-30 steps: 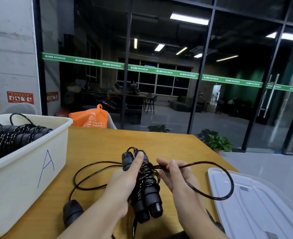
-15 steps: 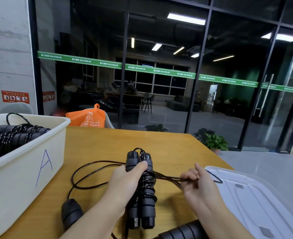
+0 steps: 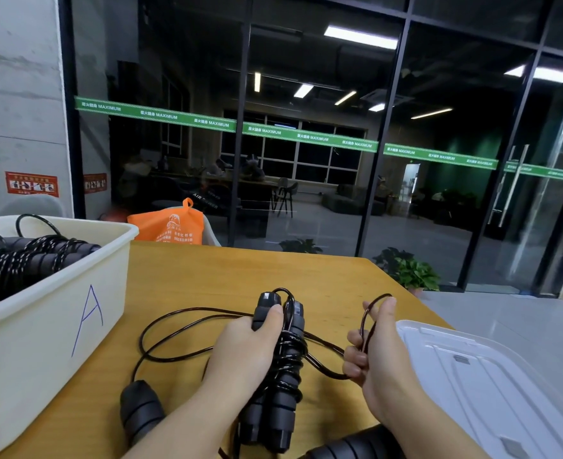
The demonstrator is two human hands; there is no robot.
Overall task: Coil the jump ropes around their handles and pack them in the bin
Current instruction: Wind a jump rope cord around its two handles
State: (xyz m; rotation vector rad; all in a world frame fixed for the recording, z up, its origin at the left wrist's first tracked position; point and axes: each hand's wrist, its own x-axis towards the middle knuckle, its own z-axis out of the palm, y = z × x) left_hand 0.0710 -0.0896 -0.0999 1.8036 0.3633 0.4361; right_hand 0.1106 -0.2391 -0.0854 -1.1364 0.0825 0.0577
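Two black foam jump rope handles (image 3: 275,385) held side by side over the wooden table (image 3: 207,276), gripped by the left hand (image 3: 240,352), thumb lying along the top of the left one. Several turns of black rope (image 3: 288,351) already wound round the middle of the pair. To the right, a loop of the same rope pinched in the right hand (image 3: 371,352), fingers curled round it, thumb raised. Slack rope trailing in loose curves across the table to the left.

On the table's left side, a cream plastic bin (image 3: 51,323) holding coiled jump ropes (image 3: 25,260), a hand-drawn blue "A" (image 3: 89,318) on its wall. On the right, a clear plastic lid (image 3: 492,385) lying flat, just beside the right hand. Near the bottom edge, two more loose black handles: one at the left forearm (image 3: 139,410), one below the right wrist (image 3: 356,445), partly cut off by the frame.

Beyond the table, an orange bag (image 3: 167,223) with white print too small to read, potted green plants (image 3: 412,273), and a glass wall crossed by a green strip (image 3: 207,119) reading "MAXIMUM" over and over. Red sign (image 3: 31,184) on the concrete pillar, text not legible.
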